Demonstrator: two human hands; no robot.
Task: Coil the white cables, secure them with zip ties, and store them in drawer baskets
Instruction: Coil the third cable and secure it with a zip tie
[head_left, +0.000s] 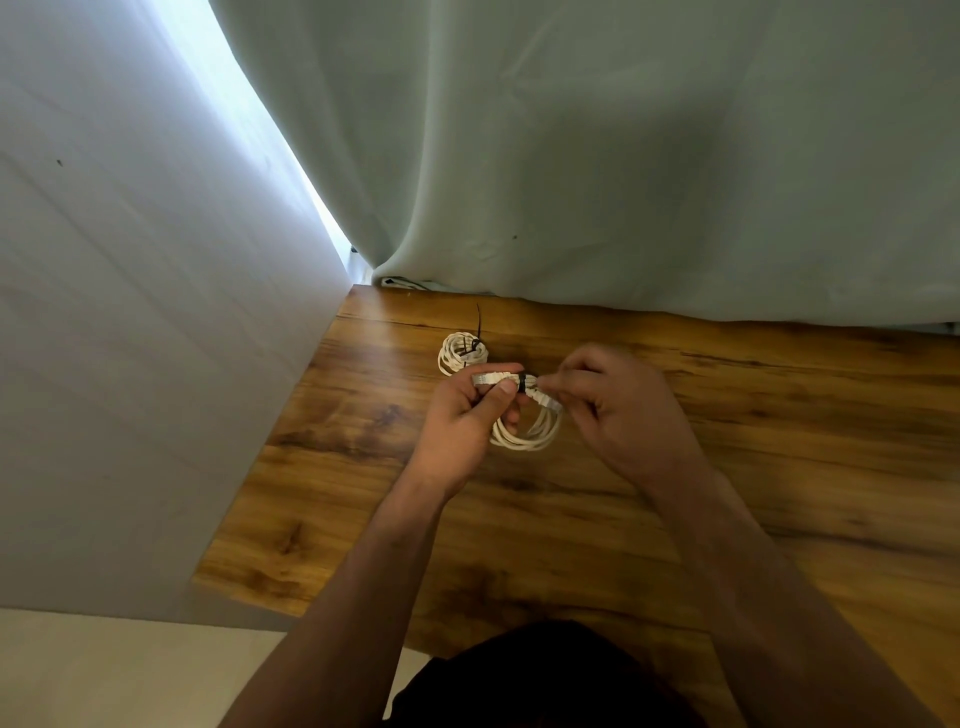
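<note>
I hold a coiled white cable (527, 434) just above the wooden table (727, 441). My left hand (467, 410) grips the top of the coil, thumb on the bundled strands. A black zip tie (520, 384) wraps the strands between my hands. My right hand (613, 400) pinches at the bundle just right of the tie; what its fingertips hold is hidden. Behind my left hand a second white cable coil (457, 356) lies on the table, bound with a black zip tie (475, 338) whose tail sticks up.
A pale curtain (623, 182) hangs along the table's far edge. A white wall (130, 312) runs along the table's left edge. The floor (104, 675) shows at the bottom left. No drawer baskets are in view.
</note>
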